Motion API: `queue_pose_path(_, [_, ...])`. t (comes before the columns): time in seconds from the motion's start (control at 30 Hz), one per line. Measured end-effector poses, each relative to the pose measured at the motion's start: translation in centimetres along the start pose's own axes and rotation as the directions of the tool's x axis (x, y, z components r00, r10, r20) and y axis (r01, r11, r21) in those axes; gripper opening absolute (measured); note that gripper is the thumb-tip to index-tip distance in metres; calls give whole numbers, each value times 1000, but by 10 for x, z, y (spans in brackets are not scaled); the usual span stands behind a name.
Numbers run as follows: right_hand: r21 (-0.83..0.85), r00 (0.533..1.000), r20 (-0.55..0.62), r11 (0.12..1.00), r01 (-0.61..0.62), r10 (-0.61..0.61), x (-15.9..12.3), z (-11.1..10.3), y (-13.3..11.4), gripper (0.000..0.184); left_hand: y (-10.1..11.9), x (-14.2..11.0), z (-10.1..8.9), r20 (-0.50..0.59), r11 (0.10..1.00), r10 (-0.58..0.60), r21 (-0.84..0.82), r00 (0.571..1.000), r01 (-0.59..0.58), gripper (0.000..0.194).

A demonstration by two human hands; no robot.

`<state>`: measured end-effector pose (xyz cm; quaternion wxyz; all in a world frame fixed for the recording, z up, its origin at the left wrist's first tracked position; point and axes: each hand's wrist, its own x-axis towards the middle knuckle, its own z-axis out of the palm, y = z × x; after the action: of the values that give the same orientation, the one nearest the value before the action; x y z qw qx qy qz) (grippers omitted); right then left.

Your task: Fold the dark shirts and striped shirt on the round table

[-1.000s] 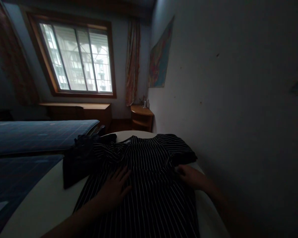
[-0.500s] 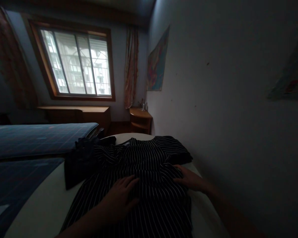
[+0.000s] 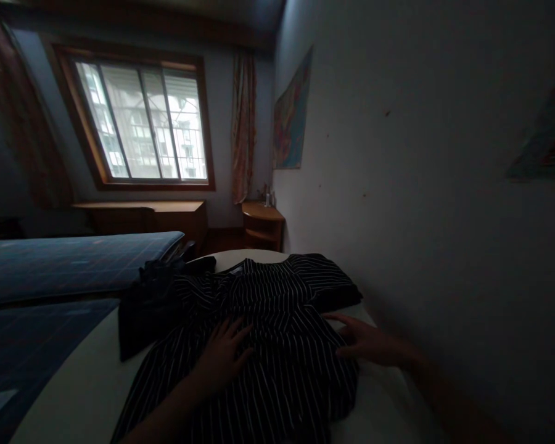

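A black garment with thin white stripes, with short sleeves, lies spread over a pale round-edged table. Its neckline points away from me and its lower part runs out of view at the bottom. My left hand rests on the middle of the cloth, fingers spread. At the garment's right side edge is my right hand, its fingers apart and nothing visibly held; whether the fingertips touch the cloth I cannot tell. The left sleeve area is bunched beside a dark piece of cloth.
A blue checked mattress lies to the left of the table. The white wall stands close on the right. Beyond are a wooden desk under the window and a small corner shelf.
My right hand has moved a little right, off the garment's side, and its fingers have opened. The cloth there now lies flatter. My left hand has shifted slightly left.
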<state>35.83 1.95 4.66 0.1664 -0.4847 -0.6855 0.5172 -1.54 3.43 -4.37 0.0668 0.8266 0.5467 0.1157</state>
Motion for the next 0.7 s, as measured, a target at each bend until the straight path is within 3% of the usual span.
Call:
queue_pose_path(0.1, [-12, 973, -228, 999, 39, -41, 13, 2, 7, 75, -3, 1, 0, -31, 999, -9, -31, 999, 8, 51])
queue_pose_path(0.23, [-149, 900, -436, 987, -61, -10, 33, 1, 20, 61, 0, -3, -6, -42, 997, 1, -71, 999, -4, 55])
queue_pose_path(0.33, [-314, 889, -454, 945, -95, -61, 40, 4, 23, 47, 0, -6, -9, -22, 997, 8, -75, 1000, -9, 68])
queue_pose_path(0.5, [-477, 901, -423, 869, -133, -94, 41, 20, 16, 56, -2, -8, -8, 16, 998, 28, -55, 999, -27, 78])
queue_pose_path(0.7, [-599, 884, -440, 785, -158, -158, 43, 39, 17, 44, 3, -7, -15, 96, 1000, 17, -7, 995, -16, 79])
